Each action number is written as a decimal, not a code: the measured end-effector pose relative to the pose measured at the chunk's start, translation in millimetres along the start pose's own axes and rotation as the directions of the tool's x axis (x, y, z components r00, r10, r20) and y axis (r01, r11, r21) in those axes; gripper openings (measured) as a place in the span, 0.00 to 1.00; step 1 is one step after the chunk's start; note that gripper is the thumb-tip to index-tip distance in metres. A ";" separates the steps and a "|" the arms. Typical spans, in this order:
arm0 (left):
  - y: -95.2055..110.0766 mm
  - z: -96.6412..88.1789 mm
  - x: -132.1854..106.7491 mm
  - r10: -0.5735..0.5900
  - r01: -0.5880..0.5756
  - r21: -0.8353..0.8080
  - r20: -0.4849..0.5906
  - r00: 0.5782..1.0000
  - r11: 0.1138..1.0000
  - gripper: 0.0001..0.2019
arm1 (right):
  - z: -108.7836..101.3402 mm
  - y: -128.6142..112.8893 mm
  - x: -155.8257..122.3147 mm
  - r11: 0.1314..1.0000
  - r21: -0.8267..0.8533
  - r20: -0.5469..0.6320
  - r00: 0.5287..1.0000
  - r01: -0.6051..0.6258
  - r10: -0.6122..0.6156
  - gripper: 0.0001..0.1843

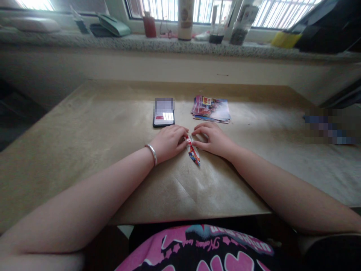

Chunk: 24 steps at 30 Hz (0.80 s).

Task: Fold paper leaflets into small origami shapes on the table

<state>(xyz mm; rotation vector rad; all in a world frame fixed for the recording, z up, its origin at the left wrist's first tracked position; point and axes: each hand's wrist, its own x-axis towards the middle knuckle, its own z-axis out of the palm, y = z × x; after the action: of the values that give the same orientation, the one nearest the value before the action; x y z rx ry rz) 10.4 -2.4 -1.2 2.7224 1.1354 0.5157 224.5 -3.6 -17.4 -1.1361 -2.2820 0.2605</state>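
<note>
A narrow piece of folded paper [193, 154], printed in red, white, blue and orange, lies on the table with its pointed end towards me. My left hand [172, 141], with a silver bangle on the wrist, grips the paper's far left edge between thumb and fingers. On the other side, my right hand [213, 138] is curled, its thumb pressing the paper's right edge and its index finger by the far end. The fingertips partly cover the far end of the paper.
Just beyond my left hand lies a phone [164, 117], partly blurred. A stack of printed sheets [212, 109] rests past my right hand. Bottles [185, 20] and other items line the stone windowsill [158, 46]. A blurred, pixelated item [329, 127] is at the table's right.
</note>
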 end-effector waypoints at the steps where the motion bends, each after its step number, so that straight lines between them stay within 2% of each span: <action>1: 0.0 0.8 0.1 -0.015 0.015 -0.002 -0.004 1.000 1.000 0.15 | -0.4 -0.6 -0.1 1.000 -0.003 0.003 1.000 -0.003 0.003 0.16; 4: -1.3 2.5 0.1 -0.039 0.039 -0.006 -0.005 0.999 0.999 0.20 | -1.1 -2.0 -0.3 1.000 -0.004 0.020 1.000 -0.010 0.010 0.15; 9: -5.9 3.7 0.2 -0.016 0.020 -0.094 0.042 0.999 0.995 0.15 | -1.7 -4.4 0.5 0.998 0.057 0.044 0.999 0.005 -0.007 0.11; 12: -6.9 3.7 0.3 -0.023 0.024 -0.120 0.009 1.000 0.993 0.13 | -3.0 -6.4 0.7 0.996 0.084 0.066 0.998 0.007 -0.013 0.09; 19: -3.4 1.6 1.0 0.058 -0.062 -0.158 -0.028 0.998 0.985 0.08 | -5.3 -8.2 0.7 0.984 0.179 0.065 0.997 0.019 -0.031 0.05; 24: -2.7 1.1 1.5 0.049 -0.054 -0.185 -0.031 0.998 0.981 0.11 | -5.2 -12.4 1.1 0.973 0.222 0.056 0.997 -0.060 0.049 0.06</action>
<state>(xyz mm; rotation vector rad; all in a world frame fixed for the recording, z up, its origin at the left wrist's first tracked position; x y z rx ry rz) 10.0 0.5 -2.6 2.5965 0.9718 0.6327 218.6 -10.7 -7.7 -1.0860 -2.2006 0.5588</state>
